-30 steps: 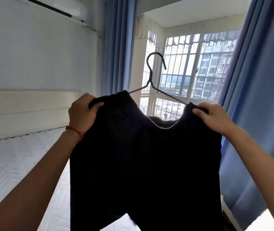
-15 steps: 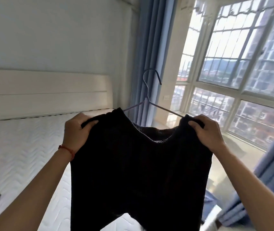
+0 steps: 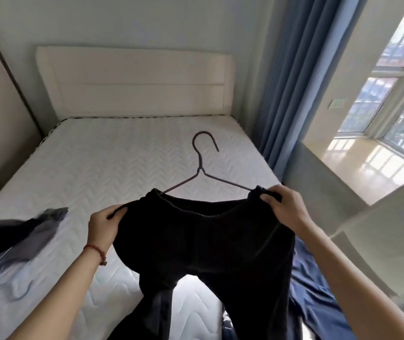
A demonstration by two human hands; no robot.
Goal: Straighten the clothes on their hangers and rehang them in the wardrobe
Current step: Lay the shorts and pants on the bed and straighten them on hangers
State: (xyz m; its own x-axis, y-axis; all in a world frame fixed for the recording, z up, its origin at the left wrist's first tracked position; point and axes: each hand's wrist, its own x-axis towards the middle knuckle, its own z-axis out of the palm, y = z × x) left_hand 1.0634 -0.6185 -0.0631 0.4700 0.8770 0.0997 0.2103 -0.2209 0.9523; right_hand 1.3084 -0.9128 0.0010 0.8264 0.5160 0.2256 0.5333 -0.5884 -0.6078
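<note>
A black knit garment (image 3: 203, 244) hangs on a thin dark wire hanger (image 3: 202, 168) whose hook points away from me, over the bed. My left hand (image 3: 104, 225) grips the garment's left shoulder. My right hand (image 3: 285, 208) pinches the right shoulder over the hanger's end. The cloth droops between my hands and its lower part falls out of view. Grey and dark clothes (image 3: 21, 235) lie on the mattress at the left, blurred, with a light hanger (image 3: 21, 289) near them.
The white quilted mattress (image 3: 122, 163) fills the middle, with a cream headboard (image 3: 134, 82) behind. Blue curtains (image 3: 291, 77) and a window sill (image 3: 367, 155) stand at the right. A blue cloth (image 3: 318, 290) lies at the bed's right edge beside a white box (image 3: 397, 236).
My view has swung down and left from the window to the bed. Both hands kept their grip and the garment now hangs lower over the mattress.
</note>
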